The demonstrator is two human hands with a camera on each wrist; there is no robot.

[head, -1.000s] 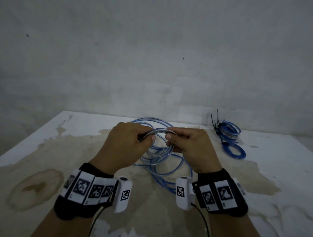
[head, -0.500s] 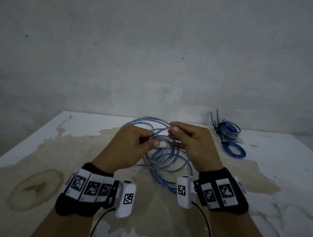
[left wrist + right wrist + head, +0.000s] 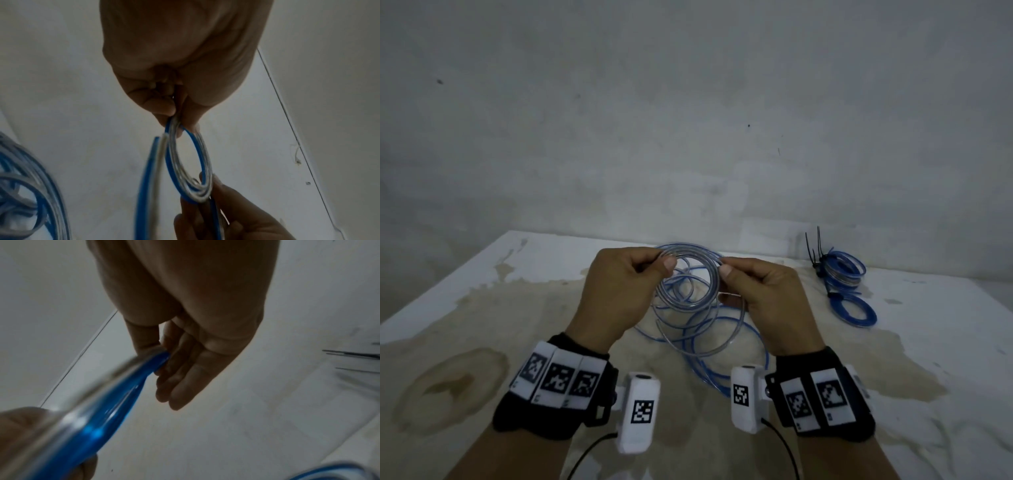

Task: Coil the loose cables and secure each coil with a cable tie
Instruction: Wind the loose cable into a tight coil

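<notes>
Fingers [image 3: 669, 264] of the left hand [image 3: 619, 291] pinch one side of a small blue-and-clear coil [image 3: 688, 281], while the right hand [image 3: 760, 294] pinches the opposite side between thumb and forefinger, its other fingers loosely extended, both held just above the stained white surface [image 3: 482, 308]. Beneath the hands, toward the middle of the surface, a long run of loose cable [image 3: 722, 346] sprawls in wide loops, not yet gathered. Near the far right edge lie finished coils [image 3: 842, 274], already bound with black cable ties [image 3: 812, 246]. By this view the job appears partly done: the current coil needs more winding, then a tie.
</notes>
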